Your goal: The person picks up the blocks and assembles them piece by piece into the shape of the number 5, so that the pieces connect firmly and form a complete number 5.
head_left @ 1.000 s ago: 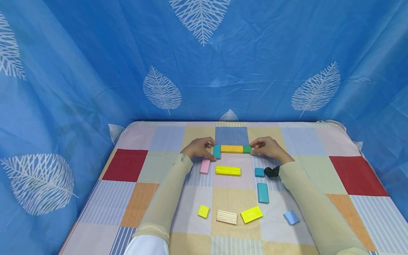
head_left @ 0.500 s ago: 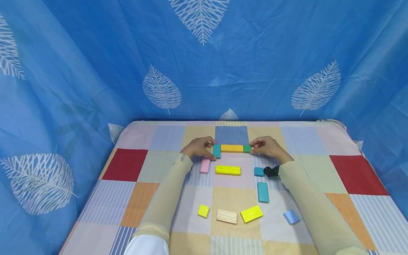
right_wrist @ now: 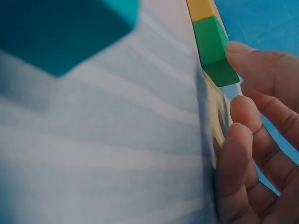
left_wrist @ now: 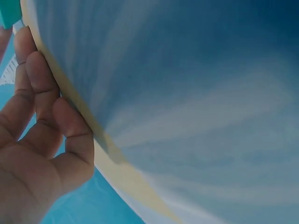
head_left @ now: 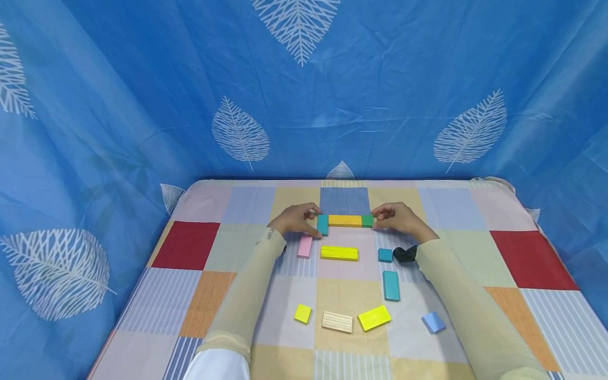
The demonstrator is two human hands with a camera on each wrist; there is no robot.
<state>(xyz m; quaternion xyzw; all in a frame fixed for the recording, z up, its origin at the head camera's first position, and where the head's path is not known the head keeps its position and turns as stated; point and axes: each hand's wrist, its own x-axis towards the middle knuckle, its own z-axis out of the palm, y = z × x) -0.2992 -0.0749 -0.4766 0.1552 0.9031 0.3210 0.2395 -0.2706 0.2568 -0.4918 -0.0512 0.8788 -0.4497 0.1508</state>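
In the head view a teal block point(head_left: 323, 225), an orange block point(head_left: 345, 221) and a green block point(head_left: 367, 221) lie end to end near the cloth's far side. My left hand point(head_left: 297, 218) holds the teal block's left side, index finger at its far end and thumb at its near end. The left wrist view shows curled fingers point(left_wrist: 42, 84) low by the cloth, with a corner of teal block point(left_wrist: 9, 13) above. My right hand point(head_left: 398, 218) touches the green block's right end. In the right wrist view one fingertip meets the edge of the green block point(right_wrist: 215, 51); the other fingers are loosely bent.
Nearer me lie a pink block point(head_left: 305, 246), a long yellow block point(head_left: 339, 253), teal blocks point(head_left: 391, 285), a striped wooden block point(head_left: 337, 321), yellow blocks point(head_left: 374, 317) and a light blue block point(head_left: 433, 322). A blue leaf-print curtain point(head_left: 332, 116) closes off the back.
Both hands stay at the ends of the row. The whole view shifts very slightly; no block has visibly moved on the cloth.
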